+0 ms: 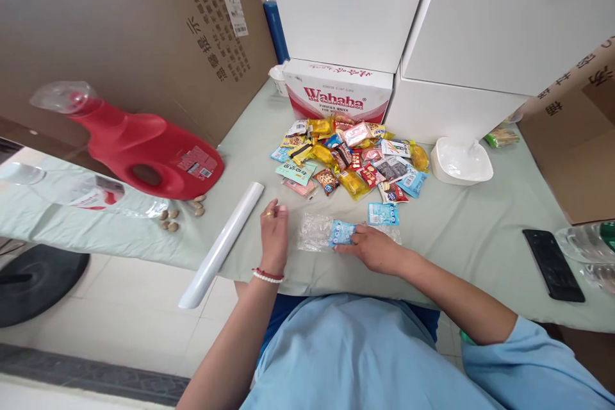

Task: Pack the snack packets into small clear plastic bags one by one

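My right hand (377, 248) pinches a small blue-and-white packet (342, 232) just above the table. Under that packet lies a clear, crinkled plastic bag (313, 234), partly hidden by the hand. Another blue packet (383, 213) rests just beyond my right fingers. To the left of the plastic, my left hand (275, 230) is on its side with fingers loosely bent and nothing visible in them. A heap of wrapped snacks (353, 182) in yellow, red, blue and pink packaging spreads out beyond both hands.
A white roll (223, 243) overhangs the front edge at left, near a red jug (154, 154), a clear bottle (81, 189) and several brown nuts (168, 221). Behind the snacks stands a Wahaha carton (339, 93). At right are a white bowl (461, 163) and a phone (552, 264).
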`<move>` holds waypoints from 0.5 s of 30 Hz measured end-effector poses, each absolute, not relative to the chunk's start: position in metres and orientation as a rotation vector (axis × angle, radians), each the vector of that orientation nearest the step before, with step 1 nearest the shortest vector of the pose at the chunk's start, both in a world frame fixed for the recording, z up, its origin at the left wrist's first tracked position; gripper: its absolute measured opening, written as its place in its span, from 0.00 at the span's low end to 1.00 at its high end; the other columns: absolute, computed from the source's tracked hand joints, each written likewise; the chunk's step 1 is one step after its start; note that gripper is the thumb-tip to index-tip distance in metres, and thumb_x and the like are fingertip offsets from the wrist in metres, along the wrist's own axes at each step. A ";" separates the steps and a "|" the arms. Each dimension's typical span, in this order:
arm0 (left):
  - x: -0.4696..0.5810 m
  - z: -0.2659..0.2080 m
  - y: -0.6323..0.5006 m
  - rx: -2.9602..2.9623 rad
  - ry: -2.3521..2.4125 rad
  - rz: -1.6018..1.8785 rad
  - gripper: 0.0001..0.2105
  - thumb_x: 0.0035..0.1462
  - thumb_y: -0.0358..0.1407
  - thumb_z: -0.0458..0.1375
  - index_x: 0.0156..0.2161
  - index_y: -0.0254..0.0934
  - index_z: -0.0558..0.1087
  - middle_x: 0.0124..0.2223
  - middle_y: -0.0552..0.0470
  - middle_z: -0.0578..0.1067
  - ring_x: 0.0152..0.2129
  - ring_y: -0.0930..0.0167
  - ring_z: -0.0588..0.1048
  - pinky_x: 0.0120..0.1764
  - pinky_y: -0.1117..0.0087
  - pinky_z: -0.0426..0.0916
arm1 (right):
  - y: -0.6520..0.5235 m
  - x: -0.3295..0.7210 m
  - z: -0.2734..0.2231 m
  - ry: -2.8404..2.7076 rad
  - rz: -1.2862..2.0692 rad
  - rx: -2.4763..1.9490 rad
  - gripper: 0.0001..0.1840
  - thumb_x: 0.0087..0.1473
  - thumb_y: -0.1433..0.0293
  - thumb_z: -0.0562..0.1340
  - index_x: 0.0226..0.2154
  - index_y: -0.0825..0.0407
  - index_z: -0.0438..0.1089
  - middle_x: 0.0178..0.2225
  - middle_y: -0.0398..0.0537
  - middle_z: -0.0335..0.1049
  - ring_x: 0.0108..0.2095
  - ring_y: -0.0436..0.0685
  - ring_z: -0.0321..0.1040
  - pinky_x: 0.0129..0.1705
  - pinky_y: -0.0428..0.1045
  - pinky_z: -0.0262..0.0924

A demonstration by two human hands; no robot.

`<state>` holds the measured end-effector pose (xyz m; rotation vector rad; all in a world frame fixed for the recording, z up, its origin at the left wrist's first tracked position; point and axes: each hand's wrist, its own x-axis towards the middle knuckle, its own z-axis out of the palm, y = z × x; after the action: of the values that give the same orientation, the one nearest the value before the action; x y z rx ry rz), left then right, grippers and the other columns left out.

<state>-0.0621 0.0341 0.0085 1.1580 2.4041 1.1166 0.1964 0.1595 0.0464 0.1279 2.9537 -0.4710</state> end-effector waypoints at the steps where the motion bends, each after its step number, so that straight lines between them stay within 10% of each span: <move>1: -0.059 0.012 0.041 1.128 2.431 1.042 0.28 0.65 0.49 0.51 0.62 0.32 0.67 0.64 0.32 0.69 0.62 0.53 0.66 0.61 0.47 0.64 | 0.161 0.195 0.049 2.930 -0.476 0.120 0.29 0.64 0.76 0.56 0.64 0.44 0.69 0.35 0.53 0.72 0.40 0.62 0.62 0.45 0.54 0.57; 4: -0.042 0.022 0.053 1.172 2.380 0.814 0.21 0.48 0.48 0.68 0.43 0.38 0.77 0.64 0.38 0.69 0.68 0.47 0.56 0.66 0.44 0.56 | 0.165 0.190 0.056 2.852 -0.515 0.112 0.28 0.65 0.76 0.55 0.64 0.45 0.70 0.35 0.53 0.72 0.39 0.61 0.63 0.43 0.53 0.56; 7: -0.027 0.035 0.048 1.216 2.330 0.801 0.09 0.48 0.41 0.66 0.32 0.39 0.75 0.53 0.42 0.75 0.58 0.53 0.68 0.60 0.49 0.64 | 0.170 0.187 0.060 2.820 -0.582 0.129 0.26 0.66 0.76 0.55 0.61 0.46 0.73 0.35 0.52 0.73 0.39 0.60 0.63 0.43 0.52 0.56; 11: -0.009 0.057 0.040 1.116 2.146 0.909 0.08 0.56 0.42 0.59 0.32 0.40 0.70 0.30 0.54 0.73 0.30 0.67 0.75 0.39 0.64 0.72 | 0.171 0.182 0.056 2.822 -0.674 0.143 0.21 0.64 0.77 0.57 0.52 0.47 0.79 0.35 0.52 0.74 0.38 0.60 0.63 0.45 0.53 0.57; 15: 0.021 0.063 0.055 1.026 1.830 1.011 0.09 0.60 0.41 0.55 0.38 0.38 0.73 0.30 0.54 0.76 0.26 0.70 0.76 0.32 0.69 0.72 | 0.169 0.181 0.052 2.849 -0.622 0.096 0.16 0.61 0.78 0.58 0.41 0.53 0.81 0.34 0.54 0.73 0.39 0.61 0.64 0.47 0.54 0.58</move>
<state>0.0212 0.0554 0.0628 1.0260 1.8300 1.0111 0.1813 0.1688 0.0523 0.0958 2.8487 -0.6217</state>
